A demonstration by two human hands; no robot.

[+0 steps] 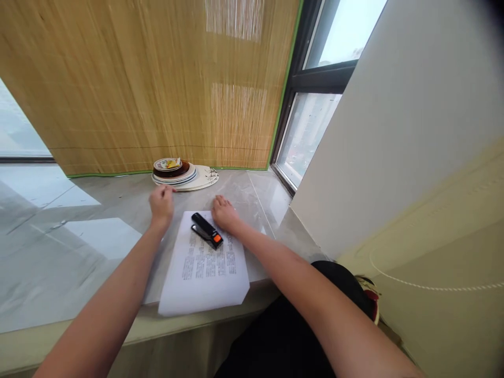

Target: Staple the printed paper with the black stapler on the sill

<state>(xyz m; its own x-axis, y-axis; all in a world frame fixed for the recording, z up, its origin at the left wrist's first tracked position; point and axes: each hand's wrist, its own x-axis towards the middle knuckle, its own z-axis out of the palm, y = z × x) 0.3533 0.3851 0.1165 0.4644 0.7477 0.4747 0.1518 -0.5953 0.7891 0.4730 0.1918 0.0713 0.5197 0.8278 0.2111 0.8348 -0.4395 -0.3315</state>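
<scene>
A black stapler (207, 230) with an orange patch lies slantwise on a stack of printed paper (205, 294), whose near end hangs over the ledge. My right hand (223, 211) rests flat at the paper's far right corner, fingers stretched forward and close together. Left of the paper, my left hand (161, 203) is closed, its fingertips at the near rim of an oval white tray (207, 178). Whether it grips anything is hidden. Stacked plates (187, 177) sit on the tray, with a brown dish (179, 170) and a small patterned plate (160, 165) on top.
The grey marble-look ledge (110, 205) runs along the windows. A bamboo blind (157, 89) hangs behind the plates. To the right are a dark window frame (285, 115), a white wall (374, 147) and a beaded cord (433, 287). Sunlight patches fall at left.
</scene>
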